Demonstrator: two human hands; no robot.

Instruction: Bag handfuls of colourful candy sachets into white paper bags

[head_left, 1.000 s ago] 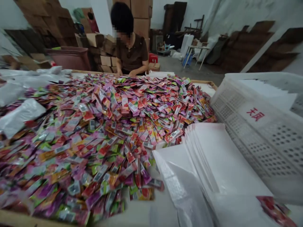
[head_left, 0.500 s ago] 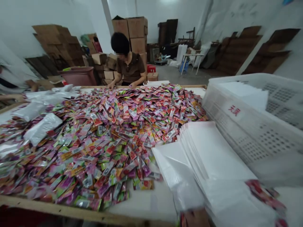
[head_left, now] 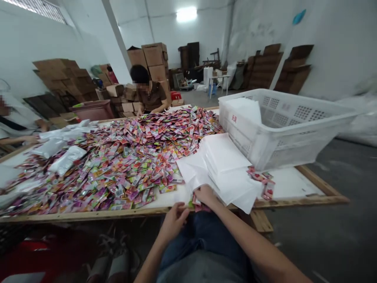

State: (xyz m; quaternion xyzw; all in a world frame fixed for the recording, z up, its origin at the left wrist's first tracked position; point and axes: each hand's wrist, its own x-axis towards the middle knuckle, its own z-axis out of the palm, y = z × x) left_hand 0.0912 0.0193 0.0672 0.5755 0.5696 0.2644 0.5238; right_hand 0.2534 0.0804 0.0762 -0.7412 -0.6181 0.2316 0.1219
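My left hand [head_left: 176,219] is just off the table's near edge, fingers loosely curled and apart, with nothing visible in it. A few small colourful sachets [head_left: 200,205] lie at the edge, close to its fingertips. Directly above them my right hand [head_left: 206,195] is closed against the near end of the white plastic bags [head_left: 225,155]. Its fingertips are hidden, so what it grips cannot be made out. The bags lie in a fanned, overlapping stack. A large heap of sachets [head_left: 126,157] in pink, purple, orange and green spreads over the table to the left.
On the right stands a white perforated crate [head_left: 290,135] with white bags inside. Loose sachets [head_left: 266,184] lie by its near corner. Filled white bags [head_left: 68,159] rest on the heap's left. A co-worker [head_left: 150,94] sits across the wooden-rimmed table; another person's arm [head_left: 25,139] reaches in at left.
The view has tilted and pulled back, so both my hands and forearms are now visible at the near edge. The crate and bag stack appear further left and smaller.
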